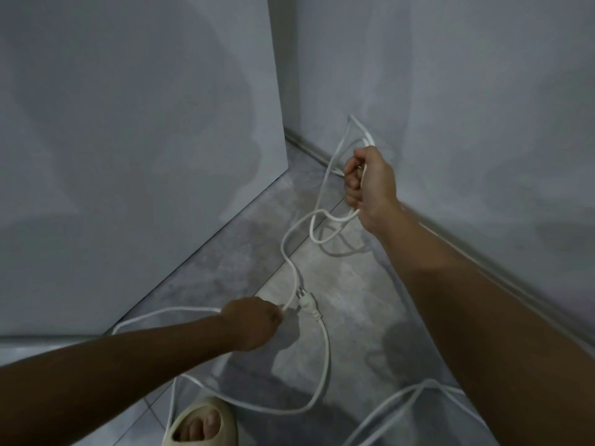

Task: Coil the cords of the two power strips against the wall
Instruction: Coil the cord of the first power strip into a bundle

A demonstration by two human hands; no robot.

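Nearest, at the bottom edge, a foot in a cream slipper (206, 405) stands on the grey floor (354, 278). Around it the white cord (325, 352) trails in loose curves, and further strands (428, 383) cross by the right forearm. A little farther out, the left hands-side fist – the left hand (254, 323) – is held low over the floor, fingers curled, pinching the cord where it rises. Just beside it the plug (307, 305) lies on the floor, prongs pointing away. From there the cord climbs in a bend to the right hand (370, 185), which is closed tight around several gathered loops (311, 228) – some hang below the fist, some stick up above it. Beyond are the baseboard (302, 146), the grey wall (467, 91), and a tall white panel (145, 140) at left.
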